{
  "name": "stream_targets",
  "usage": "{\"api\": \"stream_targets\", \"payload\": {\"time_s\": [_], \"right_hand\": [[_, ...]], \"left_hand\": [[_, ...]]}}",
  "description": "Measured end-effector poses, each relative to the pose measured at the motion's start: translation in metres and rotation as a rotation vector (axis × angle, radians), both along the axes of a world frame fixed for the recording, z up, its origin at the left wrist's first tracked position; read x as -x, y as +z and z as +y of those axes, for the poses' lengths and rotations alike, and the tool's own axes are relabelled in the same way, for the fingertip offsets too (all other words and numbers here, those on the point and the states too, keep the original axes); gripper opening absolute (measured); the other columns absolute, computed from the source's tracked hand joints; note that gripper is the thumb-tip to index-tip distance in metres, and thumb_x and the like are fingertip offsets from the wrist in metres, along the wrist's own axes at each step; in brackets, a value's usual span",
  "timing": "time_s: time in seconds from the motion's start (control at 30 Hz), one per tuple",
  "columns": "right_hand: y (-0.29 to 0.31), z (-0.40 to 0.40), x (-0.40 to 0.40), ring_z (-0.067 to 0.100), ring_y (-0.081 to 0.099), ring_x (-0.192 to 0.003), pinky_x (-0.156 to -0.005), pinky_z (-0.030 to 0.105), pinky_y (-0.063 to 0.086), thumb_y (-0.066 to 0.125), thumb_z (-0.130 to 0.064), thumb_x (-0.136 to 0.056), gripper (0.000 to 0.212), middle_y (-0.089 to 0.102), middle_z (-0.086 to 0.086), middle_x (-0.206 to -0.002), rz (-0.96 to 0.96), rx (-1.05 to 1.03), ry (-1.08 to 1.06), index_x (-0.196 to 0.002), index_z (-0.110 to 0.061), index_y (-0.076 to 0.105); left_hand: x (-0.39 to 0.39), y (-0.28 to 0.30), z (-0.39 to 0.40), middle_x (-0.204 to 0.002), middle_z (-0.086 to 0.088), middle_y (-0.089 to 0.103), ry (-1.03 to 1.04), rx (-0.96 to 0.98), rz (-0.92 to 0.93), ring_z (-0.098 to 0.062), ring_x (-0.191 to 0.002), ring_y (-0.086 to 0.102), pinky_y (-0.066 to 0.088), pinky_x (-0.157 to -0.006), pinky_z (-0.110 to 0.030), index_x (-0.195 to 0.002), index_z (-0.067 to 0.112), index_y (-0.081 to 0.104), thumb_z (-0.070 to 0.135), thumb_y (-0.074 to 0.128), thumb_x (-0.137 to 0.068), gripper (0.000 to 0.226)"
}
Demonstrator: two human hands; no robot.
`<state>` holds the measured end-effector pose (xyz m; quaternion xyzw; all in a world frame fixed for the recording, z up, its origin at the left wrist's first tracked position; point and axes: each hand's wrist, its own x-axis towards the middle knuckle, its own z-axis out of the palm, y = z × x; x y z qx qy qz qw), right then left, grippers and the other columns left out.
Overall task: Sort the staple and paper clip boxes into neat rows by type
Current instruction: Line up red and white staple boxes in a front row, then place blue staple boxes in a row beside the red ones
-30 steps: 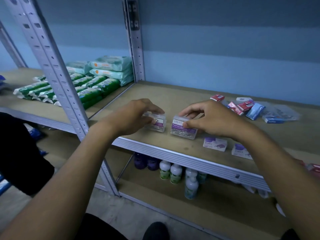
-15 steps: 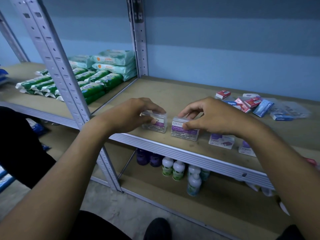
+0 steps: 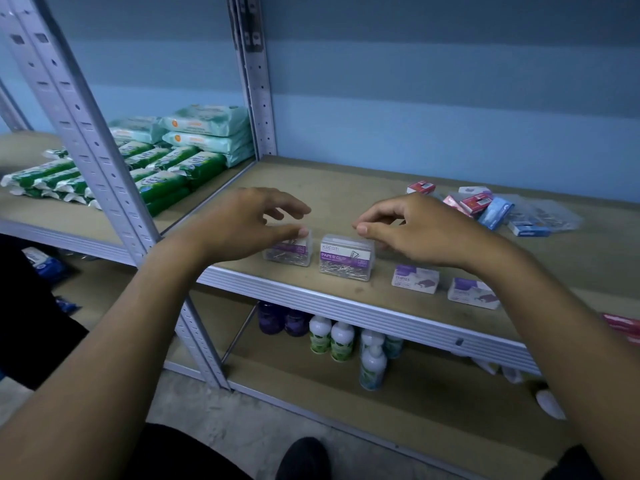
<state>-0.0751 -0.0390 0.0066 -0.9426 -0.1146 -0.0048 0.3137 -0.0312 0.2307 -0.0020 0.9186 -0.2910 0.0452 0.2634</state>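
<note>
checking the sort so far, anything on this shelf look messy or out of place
Yes: the red, pink and blue boxes at the back right lie in a jumbled heap, some tilted, beside loose clear packets. The two clip boxes and two staple boxes in front look orderly.

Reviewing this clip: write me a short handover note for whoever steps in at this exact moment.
Left hand: fingers loosely spread above the left paper clip box, no grip.
Right hand: lifted, loosely curled just behind the right paper clip box, holding nothing.
Done: both clear paper clip boxes stand side by side at the shelf's front edge; two white staple boxes sit in line to their right.
Left: the mixed pile of red, pink and blue boxes at the back right is unsorted.
</note>
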Motion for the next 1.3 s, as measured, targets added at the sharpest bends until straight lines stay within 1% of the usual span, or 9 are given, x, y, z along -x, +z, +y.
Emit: {"api": "stream_targets", "payload": {"time_s": [0.2, 0.33, 0.57, 0.67, 0.8, 0.93, 1.0, 1.13, 1.3], "right_hand": [[0.003, -0.038, 0.015, -0.008, 0.06, -0.097, -0.076, 0.006, 0.04, 0.064, -0.034, -0.095, 0.016, 0.071, -0.024, -0.104, -0.051, 0.043, -0.062, -0.106, -0.034, 0.076], [0.003, -0.069, 0.028, -0.017, 0.058, -0.078, -0.066, 0.002, 0.039, 0.065, -0.025, -0.095, 0.017, 0.07, -0.026, -0.092, -0.051, 0.028, -0.116, -0.103, -0.032, 0.078], [0.007, -0.126, 0.055, -0.002, 0.061, -0.082, -0.067, 0.017, 0.043, 0.064, -0.023, -0.092, 0.02, 0.067, -0.022, -0.087, -0.018, 0.124, -0.253, -0.094, -0.039, 0.075], [0.003, -0.146, 0.06, 0.004, 0.065, -0.086, -0.081, 0.028, 0.054, 0.064, -0.023, -0.092, 0.02, 0.073, -0.016, -0.096, 0.009, 0.141, -0.305, -0.098, -0.038, 0.077], [0.0, -0.163, 0.065, -0.008, 0.061, -0.085, -0.069, 0.003, 0.042, 0.066, -0.021, -0.093, 0.02, 0.069, -0.022, -0.097, 0.008, 0.131, -0.308, -0.104, -0.033, 0.077], [-0.003, -0.171, 0.063, -0.015, 0.056, -0.078, -0.065, -0.003, 0.037, 0.066, -0.017, -0.092, 0.023, 0.064, -0.027, -0.09, -0.004, 0.139, -0.301, -0.107, -0.032, 0.077], [-0.004, -0.17, 0.06, -0.008, 0.059, -0.086, -0.068, 0.001, 0.039, 0.066, -0.019, -0.091, 0.024, 0.067, -0.02, -0.101, -0.002, 0.151, -0.296, -0.108, -0.034, 0.075], [-0.009, -0.165, 0.051, 0.005, 0.059, -0.099, -0.09, 0.027, 0.05, 0.067, -0.02, -0.09, 0.029, 0.066, -0.013, -0.117, 0.02, 0.161, -0.27, -0.114, -0.035, 0.072], [-0.018, -0.161, 0.039, 0.01, 0.059, -0.1, -0.084, 0.029, 0.049, 0.064, -0.019, -0.088, 0.032, 0.064, -0.01, -0.12, 0.028, 0.185, -0.23, -0.112, -0.039, 0.07]], "left_hand": [[0.004, 0.011, -0.04, -0.113, 0.018, 0.067, -0.031, -0.002, -0.028, 0.0, -0.099, 0.063, 0.055, -0.089, -0.028, -0.114, 0.036, 0.068, 0.051, 0.067, -0.083, 0.035], [0.004, 0.017, -0.076, -0.114, 0.017, 0.067, -0.062, -0.037, -0.048, -0.001, -0.098, 0.064, 0.055, -0.088, -0.028, -0.114, 0.035, 0.068, 0.05, 0.067, -0.084, 0.033], [-0.004, 0.018, -0.141, -0.118, 0.013, 0.064, -0.118, -0.135, -0.078, -0.006, -0.097, 0.062, 0.055, -0.086, -0.031, -0.12, 0.031, 0.065, 0.042, 0.068, -0.086, 0.036], [-0.011, 0.014, -0.163, -0.121, 0.009, 0.064, -0.111, -0.166, -0.111, -0.009, -0.095, 0.062, 0.053, -0.084, -0.03, -0.121, 0.031, 0.064, 0.04, 0.067, -0.087, 0.035], [-0.018, 0.008, -0.187, -0.124, 0.008, 0.061, -0.085, -0.158, -0.105, -0.011, -0.097, 0.06, 0.051, -0.082, -0.029, -0.12, 0.034, 0.064, 0.043, 0.066, -0.086, 0.035], [-0.022, 0.003, -0.205, -0.13, 0.005, 0.058, -0.039, -0.133, -0.07, -0.015, -0.111, 0.055, 0.04, -0.084, -0.024, -0.121, 0.033, 0.063, 0.042, 0.067, -0.086, 0.036], [-0.023, 0.003, -0.213, -0.136, 0.005, 0.054, -0.026, -0.129, -0.059, -0.016, -0.12, 0.052, 0.037, -0.087, -0.023, -0.125, 0.031, 0.061, 0.04, 0.067, -0.087, 0.039], [-0.029, 0.002, -0.223, -0.14, 0.001, 0.05, -0.001, -0.171, -0.04, -0.019, -0.125, 0.048, 0.036, -0.094, -0.025, -0.131, 0.028, 0.056, 0.041, 0.066, -0.087, 0.047], [-0.038, -0.004, -0.232, -0.143, -0.001, 0.048, 0.013, -0.185, 0.002, -0.021, -0.125, 0.049, 0.036, -0.091, -0.025, -0.134, 0.026, 0.055, 0.041, 0.062, -0.091, 0.046]]}}
